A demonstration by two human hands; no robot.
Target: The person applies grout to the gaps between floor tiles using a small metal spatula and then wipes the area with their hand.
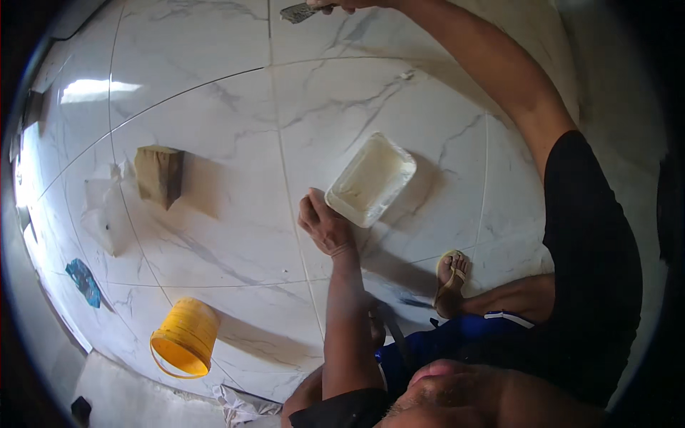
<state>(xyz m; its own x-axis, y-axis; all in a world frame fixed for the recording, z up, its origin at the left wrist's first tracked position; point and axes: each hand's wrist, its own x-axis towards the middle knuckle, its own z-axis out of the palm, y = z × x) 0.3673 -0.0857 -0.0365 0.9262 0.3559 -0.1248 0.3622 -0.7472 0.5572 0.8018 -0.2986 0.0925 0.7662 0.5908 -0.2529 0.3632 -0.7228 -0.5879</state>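
Observation:
My left hand (326, 222) is closed at the near left corner of a white rectangular plastic tub (391, 187), its fingers curled at the rim. Whitish paste is smeared over the inside of the tub. At the top edge of the view, my outstretched right hand (346, 6) grips a putty knife (298, 12). The knife's flat blade points left over the tiles and has pale smears on it. Part of the right hand is cut off by the frame.
White marble-look tiles (221, 257) make up the floor. On the left are a brownish block (158, 175), a clear plastic bag (103, 214), a blue crumpled wrapper (84, 282) and a tipped yellow bucket (184, 337). My sandalled foot (451, 278) rests near the tub.

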